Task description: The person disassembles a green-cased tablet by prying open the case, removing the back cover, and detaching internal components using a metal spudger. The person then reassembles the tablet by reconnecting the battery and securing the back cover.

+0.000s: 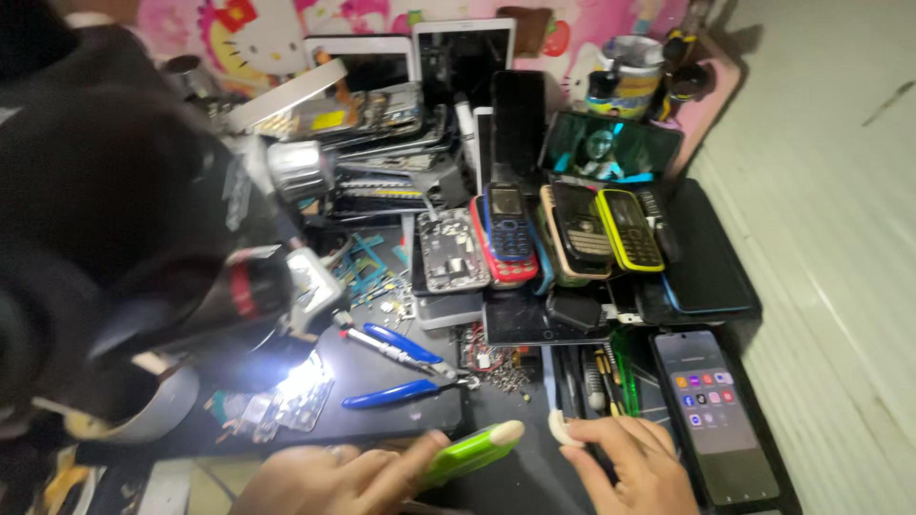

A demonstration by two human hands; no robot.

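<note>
At the bottom edge my left hand grips a bright green tool with a pale tip, angled up to the right. My right hand sits just right of it and pinches a small white piece between thumb and fingers. The tool's pale tip and the white piece are a short gap apart. Both hands hover over the dark work mat at the table's near edge.
Blue-handled pliers lie left of centre, by a lit circuit board. A lit smartphone lies right of my right hand. Several old keypad phones, tablets and phone parts crowd the back. A large black microscope-like body fills the left.
</note>
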